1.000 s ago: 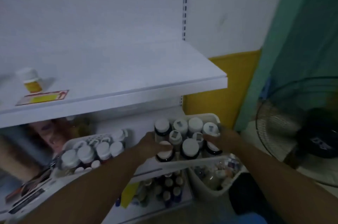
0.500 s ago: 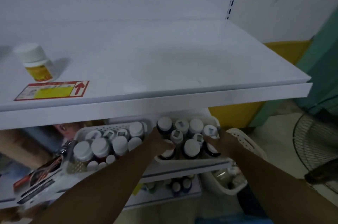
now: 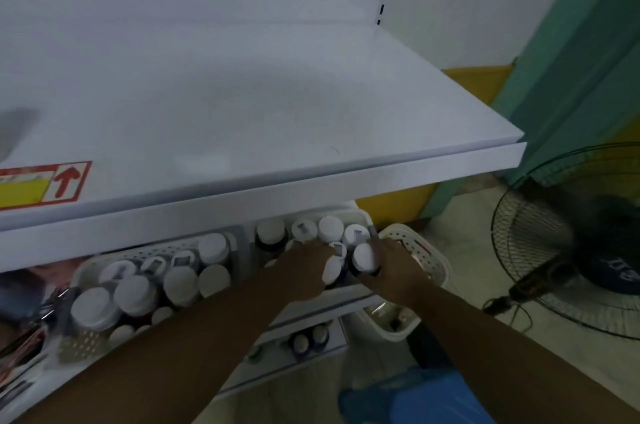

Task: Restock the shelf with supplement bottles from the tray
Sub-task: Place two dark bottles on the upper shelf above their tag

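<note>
A: Where are the supplement bottles (image 3: pixel 330 227)?
B: Packed in the right tray (image 3: pixel 366 215) on the lower shelf, under the white upper shelf (image 3: pixel 242 111). All upright, long axis vertical, white caps pointing up at the camera.
A: Hands?
B: Both in that tray, near edge. Right hand (image 3: pixel 394 267) has its fingers wrapped round a dark bottle (image 3: pixel 363 257), which is upright with its cap up. Left hand (image 3: pixel 304 271) has its fingers curled on a white-capped bottle (image 3: pixel 334 271) just left of it. That cap looks slightly tilted, but blur makes it hard to call.
A: The two bottles touching?
B: Side by side. Can't tell about contact.
A: Anything else?
B: A left tray (image 3: pixel 156 252) beside it, also full of cap-up bottles. Red-arrow sticker (image 3: pixel 41 186) on the upper shelf, far left. White perforated basket (image 3: pixel 419 250) on the floor right of the tray, floor fan (image 3: pixel 568 243) further right.
</note>
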Tool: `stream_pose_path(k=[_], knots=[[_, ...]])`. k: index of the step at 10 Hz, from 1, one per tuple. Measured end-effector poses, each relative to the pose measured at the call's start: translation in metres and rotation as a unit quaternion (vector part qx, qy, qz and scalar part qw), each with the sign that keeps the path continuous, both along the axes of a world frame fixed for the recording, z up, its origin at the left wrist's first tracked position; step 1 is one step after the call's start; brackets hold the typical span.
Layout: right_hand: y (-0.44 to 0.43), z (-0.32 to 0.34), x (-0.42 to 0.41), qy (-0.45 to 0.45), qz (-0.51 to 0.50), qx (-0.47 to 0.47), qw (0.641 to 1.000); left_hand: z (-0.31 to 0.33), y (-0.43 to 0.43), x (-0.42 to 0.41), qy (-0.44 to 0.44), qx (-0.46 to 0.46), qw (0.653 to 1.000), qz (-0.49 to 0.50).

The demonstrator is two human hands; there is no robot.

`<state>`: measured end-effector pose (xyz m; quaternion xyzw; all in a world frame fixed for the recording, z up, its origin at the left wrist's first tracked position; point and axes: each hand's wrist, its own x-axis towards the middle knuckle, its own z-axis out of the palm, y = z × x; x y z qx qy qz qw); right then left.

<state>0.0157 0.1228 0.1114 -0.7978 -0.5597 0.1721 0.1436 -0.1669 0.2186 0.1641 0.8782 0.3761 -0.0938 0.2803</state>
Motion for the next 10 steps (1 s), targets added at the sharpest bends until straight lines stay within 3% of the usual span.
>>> stream_pose_path(k=[1, 3, 5, 8, 10], knots=[[0.003, -0.008, -0.007, -0.046, -0.026, 0.0, 0.999, -0.004, 0.003, 0.008, -0.013, 0.02, 1.0, -0.014], [0.008, 0.008, -0.006, 0.006, -0.04, 0.018, 0.999, -0.006, 0.017, 0.008, -0.059, -0.025, 0.998, 0.016], [0.0, 0.073, 0.0, 0.193, -0.049, 0.093, 0.976, 0.039, 0.02, 0.002, -0.128, -0.06, 0.989, 0.05], [-0.055, 0.141, -0.038, 0.436, -0.007, 0.12, 0.892, 0.111, -0.057, -0.049, -0.263, -0.12, 0.943, 0.164], [-0.082, 0.172, -0.09, 0.609, 0.025, 0.122, 0.783, 0.159, -0.122, -0.099, -0.345, -0.117, 0.9, 0.239]])
